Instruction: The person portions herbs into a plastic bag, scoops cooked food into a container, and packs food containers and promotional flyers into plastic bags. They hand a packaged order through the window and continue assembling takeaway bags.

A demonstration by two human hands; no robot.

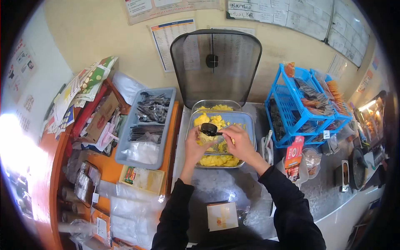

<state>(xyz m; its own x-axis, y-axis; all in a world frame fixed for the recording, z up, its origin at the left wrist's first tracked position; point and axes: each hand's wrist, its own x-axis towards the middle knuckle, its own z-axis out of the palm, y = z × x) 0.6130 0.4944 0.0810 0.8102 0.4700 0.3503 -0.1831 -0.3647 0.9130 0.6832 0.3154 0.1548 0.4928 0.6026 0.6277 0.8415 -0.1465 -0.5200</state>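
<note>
Over a clear container [252, 137] of yellow food pieces [218, 160], my right hand [239, 143] grips the handle of a black scoop [208, 128]. The scoop's round bowl is near the fingers of my left hand [196, 146]. That hand is curved around something clear and yellowish under the scoop, too unclear to name. More yellow pieces lie behind and in front of both hands. A dark translucent lid [216, 79] stands upright behind the container.
A grey tray [119, 156] of wrapped cutlery and bags is at the left. Blue racks [287, 121] with packets stand at the right. A small printed box [222, 216] lies in front on the metal counter [200, 183].
</note>
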